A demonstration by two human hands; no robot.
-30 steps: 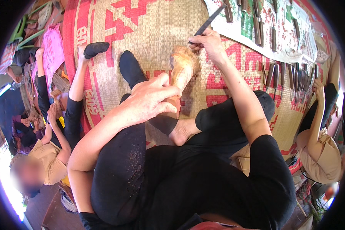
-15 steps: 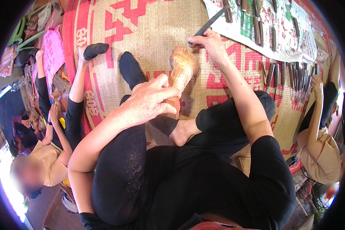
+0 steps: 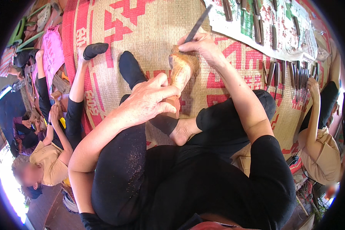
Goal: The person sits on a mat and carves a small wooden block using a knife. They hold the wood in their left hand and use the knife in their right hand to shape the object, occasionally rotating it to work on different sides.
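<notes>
A pale, carved piece of wood (image 3: 182,71) stands in front of me, with a flared, grained upper part and a reddish block-like base. My left hand (image 3: 149,99) grips it low down, fingers and thumb closed round the narrow part and base. In my right hand (image 3: 203,46) is a thin, dark, flat file (image 3: 199,23), pinched between thumb and fingers, its long end pointing up and away to the right. The thumb side of that hand is at the carving's top edge. Whether the file's near end touches the wood is hidden by my fingers.
A red and straw-coloured woven mat (image 3: 157,27) lies under my legs. At the far right, several carving tools (image 3: 273,36) lie on a printed sheet (image 3: 234,32), with more chisels (image 3: 295,76) nearer. People sit on both sides; the left one holds a small wooden piece (image 3: 55,95).
My right hand has moved left, up to the carving's top, and the file has swung to a steeper angle. My left hand keeps its hold on the carving.
</notes>
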